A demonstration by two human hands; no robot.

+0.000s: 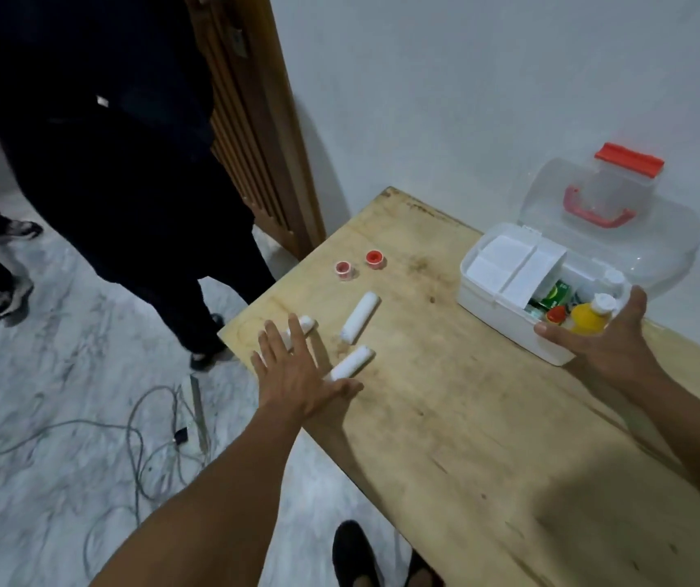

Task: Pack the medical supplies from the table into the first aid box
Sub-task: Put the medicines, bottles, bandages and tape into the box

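The white first aid box stands open at the table's far right, its clear lid with a red handle leaning on the wall. Inside are white packets, a green carton and a red-capped item. My right hand holds a yellow bottle with a white cap at the box's near right corner. Three white bandage rolls lie on the wooden table: one in the middle, one beside my thumb, one partly under my fingers. My left hand hovers flat with fingers spread. Two red tape rolls lie farther back.
A person in dark clothes stands close to the table's left edge. Grey cables trail over the marble floor. A wooden door frame rises behind the table's far corner. My dark shoes show below the table's near edge.
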